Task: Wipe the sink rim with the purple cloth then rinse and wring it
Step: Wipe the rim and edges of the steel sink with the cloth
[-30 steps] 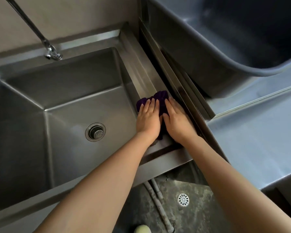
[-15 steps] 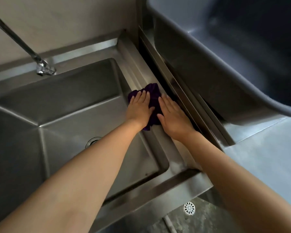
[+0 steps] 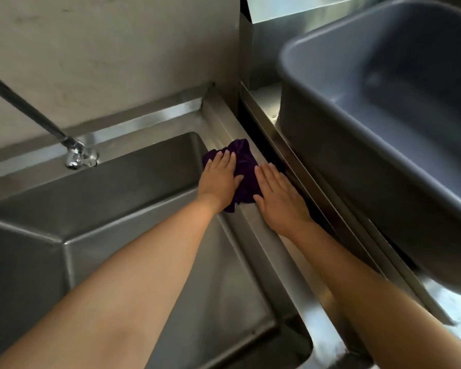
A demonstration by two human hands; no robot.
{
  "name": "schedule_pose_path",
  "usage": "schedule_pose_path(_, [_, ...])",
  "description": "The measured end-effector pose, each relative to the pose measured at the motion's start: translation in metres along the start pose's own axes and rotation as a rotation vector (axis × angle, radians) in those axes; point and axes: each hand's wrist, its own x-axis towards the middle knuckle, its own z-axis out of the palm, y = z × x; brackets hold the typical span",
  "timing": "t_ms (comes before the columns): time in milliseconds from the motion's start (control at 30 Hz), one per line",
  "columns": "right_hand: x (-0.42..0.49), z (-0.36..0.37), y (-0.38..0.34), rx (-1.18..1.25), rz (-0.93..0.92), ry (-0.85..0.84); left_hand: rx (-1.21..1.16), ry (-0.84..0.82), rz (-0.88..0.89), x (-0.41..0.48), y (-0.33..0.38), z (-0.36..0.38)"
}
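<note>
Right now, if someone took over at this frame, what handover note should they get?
Left hand: flat, fingers straight, pressing on the purple cloth.
Right hand: flat beside it, its inner edge on the cloth.
Cloth: bunched on the right side of the sink rim, toward the far corner.
Done: wiping is under way on that side.
Left: probably the other sides, then a rinse at the faucet, which shows no running water, and wringing.
</note>
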Motion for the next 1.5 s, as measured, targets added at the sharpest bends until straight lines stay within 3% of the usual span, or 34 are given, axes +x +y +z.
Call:
schedule_pose_path(633, [0.109,-0.001,-0.011,0.139,0.000,-0.014,0.009,0.024,-0.073,0.072,-0.046,-0.020])
schedule_pose_path(1267, [0.188,-0.003,-0.026,0.055,0.025,-0.033,0.056,0.100,-0.063,0.126,-0.089,-0.030])
schedule_pose_path(1400, [0.193,-0.007,-0.031,0.045,0.054,-0.044,-0.032,-0.005,-0.057,0.128,-0.090,-0.033])
schedule_pose_path(1500, [0.197,-0.014,-0.047,0.173,-0.004,0.093,-0.192,-0.081,-0.017,0.129,-0.098,-0.045])
